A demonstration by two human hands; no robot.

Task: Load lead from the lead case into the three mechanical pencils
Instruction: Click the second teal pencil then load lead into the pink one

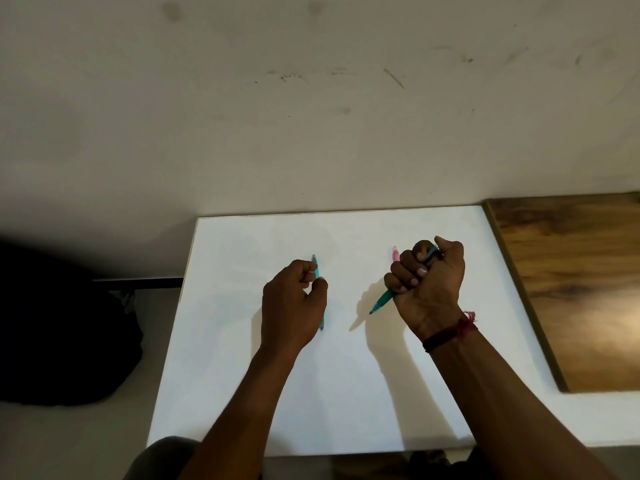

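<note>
Right hand (427, 278) is clenching a teal pencil (382, 299) in a full fist, tip slanting down over the white table (242, 375). Left hand (294, 303) is pinching a second teal pencil (314, 263), fingers curled. A pink pencil (395, 255) is peeking out behind the right knuckles.

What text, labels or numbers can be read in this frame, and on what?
None readable.
Light blue mechanical pencil in the left hand: no print visible.
Teal mechanical pencil in the right hand: barrel mostly covered, any marking too small to read.
Pink mechanical pencil behind that hand: only the tip shows, no text.
White table, wall: only scuffs, no writing.
</note>
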